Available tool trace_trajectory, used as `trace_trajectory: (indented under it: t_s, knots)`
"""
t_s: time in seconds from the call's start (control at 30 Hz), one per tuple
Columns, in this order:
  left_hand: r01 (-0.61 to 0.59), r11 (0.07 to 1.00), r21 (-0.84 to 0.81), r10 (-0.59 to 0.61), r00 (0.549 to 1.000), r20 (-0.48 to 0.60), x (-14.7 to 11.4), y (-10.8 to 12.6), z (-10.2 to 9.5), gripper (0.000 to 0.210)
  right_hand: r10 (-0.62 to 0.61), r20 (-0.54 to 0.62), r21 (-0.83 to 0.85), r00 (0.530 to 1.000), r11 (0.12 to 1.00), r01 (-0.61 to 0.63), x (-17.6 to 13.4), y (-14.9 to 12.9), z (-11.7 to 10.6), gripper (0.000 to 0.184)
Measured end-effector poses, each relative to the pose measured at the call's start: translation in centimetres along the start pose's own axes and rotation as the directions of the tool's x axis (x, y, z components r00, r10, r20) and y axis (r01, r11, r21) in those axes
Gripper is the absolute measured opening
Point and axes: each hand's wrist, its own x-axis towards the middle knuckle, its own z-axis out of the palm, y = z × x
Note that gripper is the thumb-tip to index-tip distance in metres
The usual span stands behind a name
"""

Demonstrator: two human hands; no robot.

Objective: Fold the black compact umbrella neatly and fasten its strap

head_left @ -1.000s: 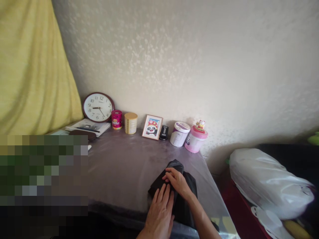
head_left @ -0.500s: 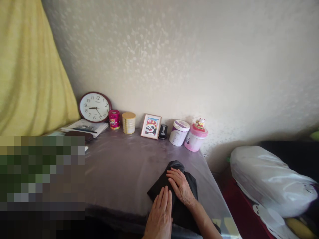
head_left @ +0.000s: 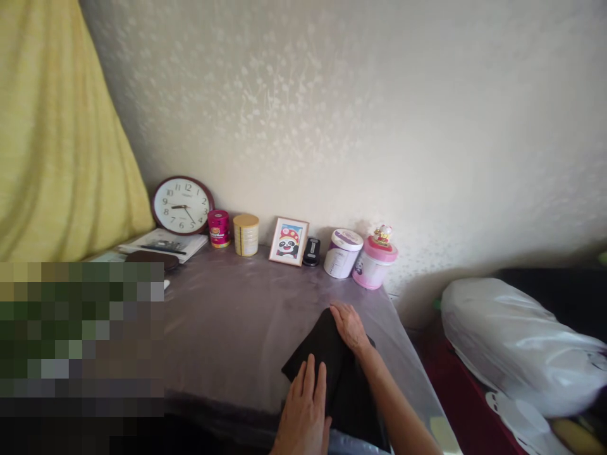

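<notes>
A folded black cloth [head_left: 317, 347] lies near the table's front right part, one corner pointing left. My left hand [head_left: 303, 401] rests over its near left part, palm down, fingers stretched out and slightly apart. Up at the far right corner of the cloth is my right hand [head_left: 349, 325]. Its fingers are bent together over the edge there, and the fingertips are partly hidden. The forearm crosses the cloth's right side, hiding some of it.
Along the wall stand a clock [head_left: 183, 205], a pink can [head_left: 219, 229], a yellow-lidded can [head_left: 246, 236], a panda picture frame [head_left: 289, 241], a black object [head_left: 312, 251], a white tub [head_left: 343, 254] and a pink tub [head_left: 373, 265]. Right of the table [head_left: 227, 316] is a white plastic bag [head_left: 516, 341].
My right hand has moved up and right to the cloth's far corner, its fingers now bent. The bunched flap there lies flatter. My left hand stays nearly in place, fingers spread a little more.
</notes>
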Motion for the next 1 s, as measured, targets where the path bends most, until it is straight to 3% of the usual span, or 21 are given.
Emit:
trace_trajectory:
  t_s: [0.1, 0.23, 0.33, 0.43, 0.5, 0.6, 0.7, 0.9, 1.0]
  knots:
    - [-0.016, 1.000, -0.006, 0.015, 1.000, -0.006, 0.0, -0.4, 0.5, 0.075, -0.019, -0.076, 0.097, 0.997, 0.995, 0.026, -2.1, -2.7, -1.4, 0.032]
    - [-0.028, 0.999, 0.023, 0.029, 1.000, -0.009, 0.0, -0.8, 1.0, 0.079, -0.194, 0.137, 0.151, 0.971, 0.973, 0.173, -4.8, -5.4, -1.5, 0.029]
    - [-0.010, 0.999, 0.036, 0.011, 1.000, -0.017, -0.1, -0.7, 0.9, 0.080, -0.194, 0.142, 0.073, 0.971, 0.980, 0.186, -4.5, -4.4, -0.3, 0.030]
    - [0.004, 0.999, 0.048, -0.003, 1.000, -0.025, -0.3, -0.5, 0.6, 0.080, -0.048, 0.007, 0.033, 0.999, 0.998, 0.047, -2.9, -1.6, 0.6, 0.032]
    - [0.008, 0.999, 0.050, -0.007, 1.000, -0.027, -0.4, -0.3, 0.4, 0.079, 0.104, -0.097, 0.042, 0.990, 0.994, -0.101, -2.3, 0.5, 0.3, 0.034]
    - [0.010, 0.999, 0.044, -0.008, 1.000, -0.028, -0.5, 0.1, -0.1, 0.078, 0.367, -0.189, 0.133, 0.911, 0.928, -0.347, -3.5, 2.9, -1.5, 0.039]
    - [0.018, 0.999, 0.043, -0.017, 1.000, -0.010, -0.7, 0.5, -0.8, 0.077, 0.559, -0.174, 0.170, 0.810, 0.828, -0.535, -6.6, 4.2, -3.8, 0.042]
    - [0.055, 0.995, 0.080, -0.059, 0.997, 0.045, -0.9, 1.2, -2.0, 0.088, 0.681, 0.044, 0.352, 0.731, 0.674, -0.650, -11.4, 4.4, -5.3, 0.044]
    - [0.079, 0.994, 0.074, -0.083, 0.995, 0.055, -1.1, 1.3, -2.1, 0.091, 0.656, -0.044, 0.268, 0.753, 0.734, -0.624, -11.5, 3.4, -5.0, 0.041]
